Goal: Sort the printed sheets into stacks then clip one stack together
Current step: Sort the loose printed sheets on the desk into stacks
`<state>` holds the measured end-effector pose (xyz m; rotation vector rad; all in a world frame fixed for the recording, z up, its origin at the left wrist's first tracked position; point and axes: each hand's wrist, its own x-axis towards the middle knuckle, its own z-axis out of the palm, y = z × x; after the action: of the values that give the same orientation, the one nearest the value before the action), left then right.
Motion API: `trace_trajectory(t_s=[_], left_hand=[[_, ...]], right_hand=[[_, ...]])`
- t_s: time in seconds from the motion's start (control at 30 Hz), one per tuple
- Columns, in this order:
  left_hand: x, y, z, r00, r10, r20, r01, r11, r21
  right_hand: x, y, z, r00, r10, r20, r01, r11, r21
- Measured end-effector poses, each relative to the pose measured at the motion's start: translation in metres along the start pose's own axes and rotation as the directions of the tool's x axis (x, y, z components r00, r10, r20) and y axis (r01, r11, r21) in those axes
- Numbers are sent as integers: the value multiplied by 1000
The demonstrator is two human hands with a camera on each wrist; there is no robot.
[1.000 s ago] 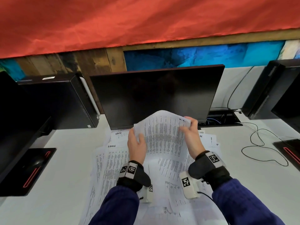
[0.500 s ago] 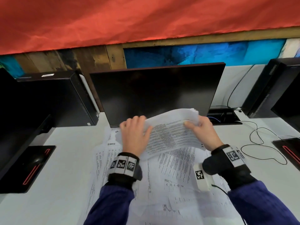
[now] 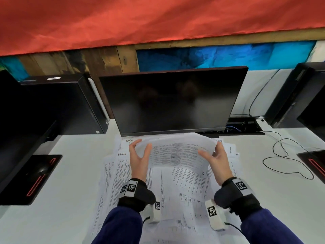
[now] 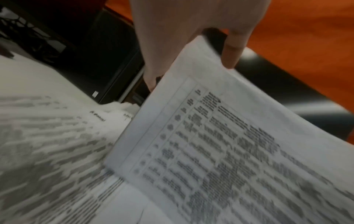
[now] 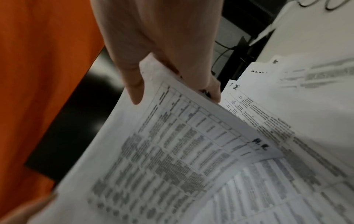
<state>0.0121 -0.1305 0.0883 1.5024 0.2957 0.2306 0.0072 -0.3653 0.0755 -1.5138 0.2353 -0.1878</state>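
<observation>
Both hands now spread wider, bowing the held sheet (image 3: 177, 154).
Left hand (image 3: 139, 160) and right hand (image 3: 215, 162) pinch its side edges above the desk (image 3: 70, 173).

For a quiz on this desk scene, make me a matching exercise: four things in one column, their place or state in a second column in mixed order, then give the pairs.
Column one:
1. held sheets
2. loose sheets
3. monitor
4. cable

Column two:
A. stands dark at the back of the desk, behind the papers
B. spread flat over the white desk
C. lifted and bowed between the left hand and the right hand
D. lies in loops on the desk to the right of the papers

Pairs: 1-C, 2-B, 3-A, 4-D
</observation>
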Motion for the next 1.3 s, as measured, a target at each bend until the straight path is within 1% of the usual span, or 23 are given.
trace_trajectory(t_s=[0.07, 0.13, 0.2, 0.27, 0.33, 0.43, 0.5, 0.53, 0.57, 0.63, 0.67, 0.7, 0.73, 0.8, 0.83, 0.9, 0.97, 1.0, 1.07, 1.13, 1.17, 1.23, 1.3], left_hand=[[1, 5, 4, 999, -33, -35, 32, 998, -45], [7, 13, 11, 991, -77, -105, 70, 995, -68], [14, 17, 16, 977, -120, -179, 111, 992, -59], [20, 18, 18, 968, -114, -223, 109, 993, -34], [23, 18, 20, 968, -104, -228, 103, 995, -15], [23, 19, 19, 974, -86, -210, 86, 996, -9], [26, 18, 17, 977, 20, -211, -1, 996, 93], [29, 15, 16, 973, 126, -194, -76, 966, 246], [31, 12, 17, 958, 241, -152, -146, 873, 466], [31, 9, 23, 899, 436, 34, -266, 485, 833], [28, 11, 30, 858, 480, 183, -356, 298, 886], [23, 14, 38, 815, 468, 341, -454, 151, 878], [19, 16, 48, 775, 401, 488, -551, 51, 833], [8, 19, 66, 705, 221, 674, -684, -42, 729], [4, 20, 73, 693, 175, 699, -700, -66, 711], [0, 29, 77, 704, 194, 683, -681, -89, 727], [2, 39, 68, 724, 281, 630, -653, -14, 757], [6, 45, 59, 742, 331, 583, -637, 74, 768], [17, 57, 38, 807, 372, 459, -579, 343, 740], [26, 65, 14, 872, 326, 366, -488, 652, 581], [30, 64, 4, 894, 286, 344, -429, 770, 472], [34, 56, -13, 934, 199, 297, -289, 909, 299], [28, 40, -22, 970, 127, 209, -175, 957, 231]], right_hand=[[-1, 1, 0, 985, -166, -36, 158, 974, -165], [-3, -1, 1, 937, -349, 30, 330, 850, -411], [-7, -5, 3, 897, -417, 148, 416, 681, -602], [-6, -5, 2, 882, -418, 217, 440, 568, -695], [-3, -4, 0, 902, -375, 215, 405, 561, -722], [2, -5, -2, 915, -363, 176, 375, 603, -704], [5, -8, -1, 914, -372, 164, 376, 624, -685], [7, -9, -1, 916, -369, 157, 371, 631, -681], [8, -10, -1, 919, -365, 149, 363, 637, -680], [10, -11, 0, 922, -365, 133, 352, 640, -683], [10, -11, 0, 922, -365, 130, 349, 639, -686], [10, -11, 0, 923, -362, 130, 347, 639, -686], [11, -11, 0, 924, -360, 127, 344, 643, -684], [10, -13, 1, 921, -370, 120, 351, 655, -669], [9, -13, 1, 916, -383, 115, 361, 668, -651], [7, -10, 0, 917, -394, 68, 356, 726, -588], [5, 0, -4, 947, -312, -77, 239, 844, -480], [4, 6, -6, 956, -235, -174, 147, 901, -407], [5, 14, -9, 964, 15, -266, -64, 982, -176], [7, 15, -6, 968, 227, -106, -218, 972, 90], [9, 11, 0, 962, 272, 8, -270, 950, 156], [14, -2, 16, 954, 261, 150, -285, 943, 172], [15, -16, 36, 966, 174, 192, -210, 960, 186]])
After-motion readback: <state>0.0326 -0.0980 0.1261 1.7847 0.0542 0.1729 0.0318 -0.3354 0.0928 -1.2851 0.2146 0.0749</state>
